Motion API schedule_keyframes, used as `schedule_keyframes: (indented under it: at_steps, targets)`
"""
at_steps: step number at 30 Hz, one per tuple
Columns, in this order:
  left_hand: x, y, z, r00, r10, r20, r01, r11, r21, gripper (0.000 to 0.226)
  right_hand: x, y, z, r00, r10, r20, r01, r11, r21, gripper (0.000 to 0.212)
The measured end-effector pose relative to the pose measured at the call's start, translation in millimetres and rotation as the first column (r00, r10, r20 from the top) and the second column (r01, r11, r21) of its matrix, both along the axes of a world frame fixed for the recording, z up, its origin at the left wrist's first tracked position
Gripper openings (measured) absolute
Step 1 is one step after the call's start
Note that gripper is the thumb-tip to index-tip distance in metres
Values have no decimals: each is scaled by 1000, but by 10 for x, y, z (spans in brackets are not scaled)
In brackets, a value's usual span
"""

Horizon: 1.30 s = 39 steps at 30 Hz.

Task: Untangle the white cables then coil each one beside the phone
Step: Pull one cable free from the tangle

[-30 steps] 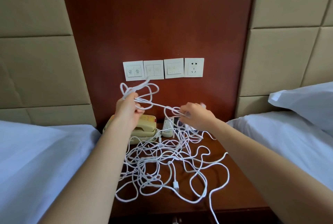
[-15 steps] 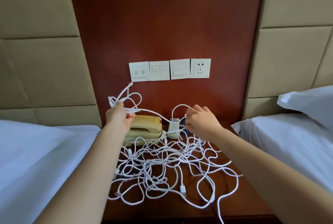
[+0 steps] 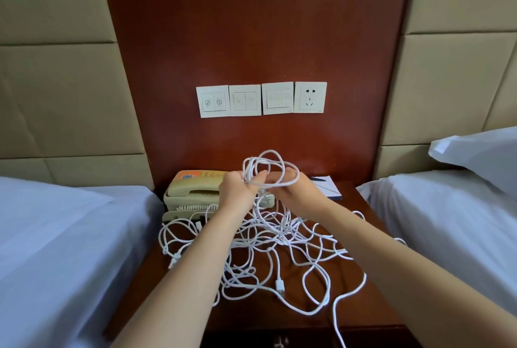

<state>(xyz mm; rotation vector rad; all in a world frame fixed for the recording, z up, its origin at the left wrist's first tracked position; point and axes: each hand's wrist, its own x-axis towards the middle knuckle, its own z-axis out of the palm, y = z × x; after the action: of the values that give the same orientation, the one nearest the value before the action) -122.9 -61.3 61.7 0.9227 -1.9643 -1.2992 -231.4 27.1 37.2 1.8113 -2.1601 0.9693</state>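
Left hand [image 3: 237, 190] is gripping a bunch of white cable loops [image 3: 269, 163], fingers curled round them; right hand [image 3: 298, 194] is pinching the same loops just beside it. Remaining white cables [image 3: 268, 247] are lying tangled on the nightstand [image 3: 251, 317], touching the beige phone [image 3: 193, 194]

One phone [image 3: 187, 194], four wall plates [image 3: 245, 100]

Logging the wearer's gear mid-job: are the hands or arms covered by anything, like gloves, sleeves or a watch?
No. The left hand and right hand are ungloved; the left forearm and right forearm show no sleeve, watch or bracelet.
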Motion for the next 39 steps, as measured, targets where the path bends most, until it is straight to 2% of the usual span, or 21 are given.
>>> schedule_keyframes:
  at_steps: [3,6,9,12,14,16,18,20,22,25,27,29,31,35,37,39]
  targets:
    - [8,13,17,995,-67,-73,72,994,80,23,9,3,11,992,5,123,-4,1000,-9,17]
    - [19,-22,-36,991,-70,-111,68,997,-18,23,76,20,67,974,21,227,-22,1000,2,20]
    - [45,-115,1,988,18,-156,-25,999,-45,27,60,111,137,973,-26,230,16,999,47,14]
    - [175,-447,97,939,224,-262,-182,968,174,25,-154,299,46,957,-233,173,219,971,94,17]
    - [296,-685,105,915,289,-282,-209,937,282,29,-305,441,-68,908,-405,104,382,905,186,18]
    - [357,-797,73,913,289,-286,-184,922,342,32,-358,489,-153,884,-465,45,439,860,262,18]
    - [352,-783,47,913,277,-298,-140,901,411,32,-325,418,-160,914,-398,75,365,890,272,17]
    - [337,-687,61,916,253,-311,-90,886,454,32,-264,320,-115,934,-357,-27,350,895,279,22]
    - [347,-541,75,924,200,-326,-27,884,467,31,-207,287,-37,912,-381,-154,409,874,262,25]
    - [414,-273,20,940,93,-328,82,872,483,28,-82,427,4,889,-409,-204,446,875,189,32]
    - [470,-113,-71,951,40,-305,131,844,520,27,28,591,-78,888,-431,-161,450,885,118,29]
    - [526,22,-177,958,21,-285,151,808,569,27,176,790,-186,918,-395,21,391,913,114,16]
    - [584,142,-275,961,13,-276,162,782,601,28,303,979,-283,919,-377,116,347,912,220,17]
    - [716,394,-434,959,20,-284,173,751,637,24,479,1265,-509,889,-458,4,393,767,508,43]
    - [771,519,-488,957,31,-287,169,748,642,24,585,1349,-642,876,-482,-34,400,685,609,46]
    - [809,631,-539,955,46,-293,162,746,645,24,713,1396,-737,868,-495,-51,411,657,632,42]
